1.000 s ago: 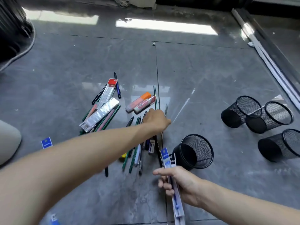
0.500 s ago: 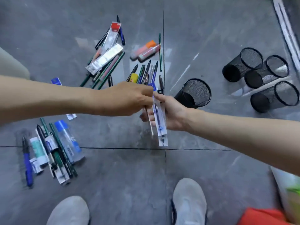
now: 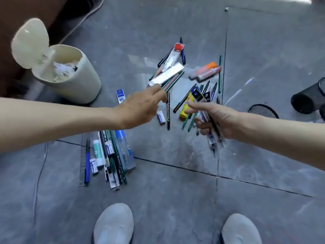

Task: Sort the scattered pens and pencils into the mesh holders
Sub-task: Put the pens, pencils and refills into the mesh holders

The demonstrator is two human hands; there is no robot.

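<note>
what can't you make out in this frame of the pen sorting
Head view:
- left hand grip: its back and blur hide whether it holds anything.
- mesh holders: cut off by the right edge.
- print on the packaged pens in the right hand: blurred, too small.

Glossy grey floor tiles (image 3: 175,199), black mesh holders (image 3: 307,98)

At three o'clock a black wire-mesh cylinder holder (image 3: 306,100) runs off the edge; the left hand (image 3: 139,108) hides its own fingertips, grip unclear
</note>
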